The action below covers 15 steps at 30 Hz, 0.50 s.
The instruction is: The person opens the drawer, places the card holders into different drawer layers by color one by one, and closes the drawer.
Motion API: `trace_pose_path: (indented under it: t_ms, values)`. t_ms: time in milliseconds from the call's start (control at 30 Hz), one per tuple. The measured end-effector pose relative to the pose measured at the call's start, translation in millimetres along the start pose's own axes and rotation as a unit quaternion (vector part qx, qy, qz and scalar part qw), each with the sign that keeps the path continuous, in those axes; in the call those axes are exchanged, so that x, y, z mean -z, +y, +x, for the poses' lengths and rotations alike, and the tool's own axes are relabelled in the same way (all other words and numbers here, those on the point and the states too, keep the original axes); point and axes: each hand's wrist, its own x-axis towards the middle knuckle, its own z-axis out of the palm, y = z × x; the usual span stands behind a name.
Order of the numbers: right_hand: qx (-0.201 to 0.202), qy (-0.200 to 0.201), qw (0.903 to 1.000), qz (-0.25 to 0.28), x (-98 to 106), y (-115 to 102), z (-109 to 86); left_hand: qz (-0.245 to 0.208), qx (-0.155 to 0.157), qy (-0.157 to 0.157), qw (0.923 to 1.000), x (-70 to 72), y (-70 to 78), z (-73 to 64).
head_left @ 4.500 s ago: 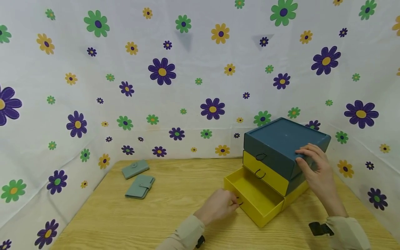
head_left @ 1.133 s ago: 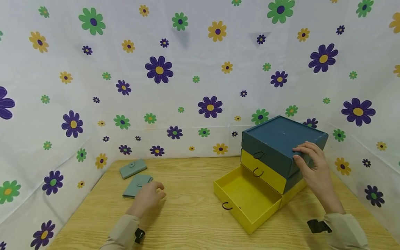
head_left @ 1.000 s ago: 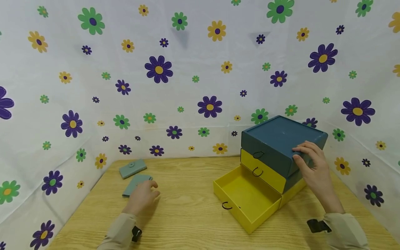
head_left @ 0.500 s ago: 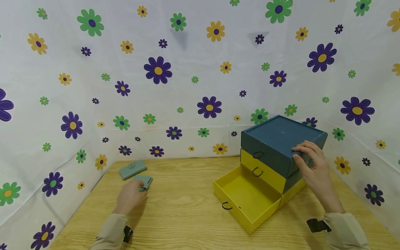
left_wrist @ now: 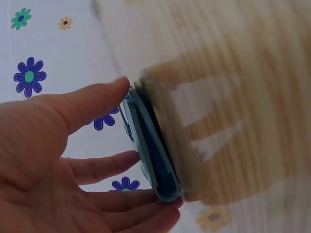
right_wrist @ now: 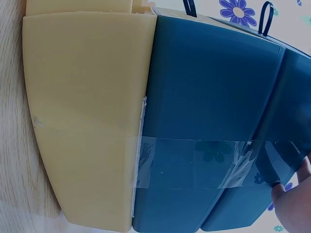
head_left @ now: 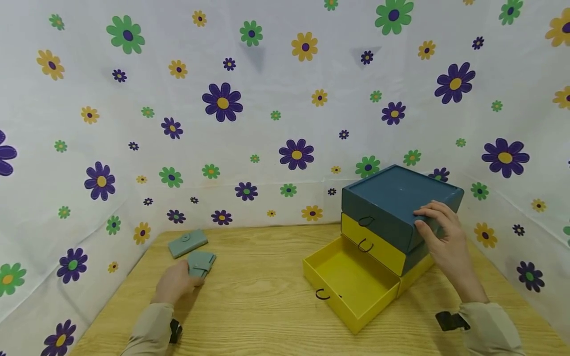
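Observation:
My left hand point(head_left: 174, 282) holds a small blue-green snap wallet point(head_left: 201, 263) by its edges at the left of the table. In the left wrist view the thumb presses one end of the wallet point(left_wrist: 154, 150) and the fingertips bear on its other end. A longer wallet point(head_left: 188, 243) of similar colour lies just behind. My right hand point(head_left: 447, 242) rests on the near right edge of the blue top of a stacked drawer unit point(head_left: 401, 190), thumb and fingertips touching it. The unit's bottom yellow drawer point(head_left: 356, 279) is pulled out, with nothing seen inside.
Above the pulled-out drawer sit a yellow-fronted drawer point(head_left: 373, 244) and a blue-fronted one point(head_left: 376, 220), both pushed in, with dark loop pulls. Clear tape point(right_wrist: 189, 162) runs across the unit's side. A flower-print curtain point(head_left: 267, 133) surrounds the wooden table point(head_left: 258, 306).
The bottom drawer has been pulled further out, and my left hand has let go of its loop. That hand has moved left and taken hold of the nearer wallet. The right hand stays put.

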Motion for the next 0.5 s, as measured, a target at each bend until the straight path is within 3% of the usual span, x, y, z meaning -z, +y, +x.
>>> trace_pose_path:
  t_ms: [300,500]
  values:
    - [0.002,0.000,0.9999,0.012,-0.8,1.4,0.8,0.023,0.015,-0.032,0.9991,-1.1,5.9,2.7]
    - [-0.001,0.003,0.9999,0.013,0.0,1.5,0.4,0.035,0.008,-0.038,0.9986,0.5,8.3,3.6]
